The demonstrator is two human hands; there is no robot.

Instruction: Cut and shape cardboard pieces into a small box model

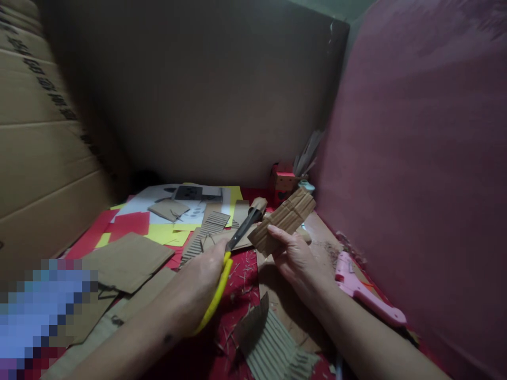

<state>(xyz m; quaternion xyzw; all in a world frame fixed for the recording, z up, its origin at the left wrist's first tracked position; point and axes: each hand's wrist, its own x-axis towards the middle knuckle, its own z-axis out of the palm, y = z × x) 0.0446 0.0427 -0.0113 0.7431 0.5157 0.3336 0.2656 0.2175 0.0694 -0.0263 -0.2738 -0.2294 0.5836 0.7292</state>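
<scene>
Grips yellow-handled scissors (228, 258) in the left hand (204, 274) and, just right of the blades (242, 230), a corrugated cardboard strip (287, 219) in the right hand (299, 258), slanting lengthwise up and rightward, less steeply than the blades.

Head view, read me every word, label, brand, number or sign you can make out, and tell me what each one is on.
No text can be quoted.
Cardboard box at left: a slanting row of dark printed characters, too blurred to read.
White sheet: dark printed shapes, no legible words.
Pink glue gun: no readable marking.
</scene>
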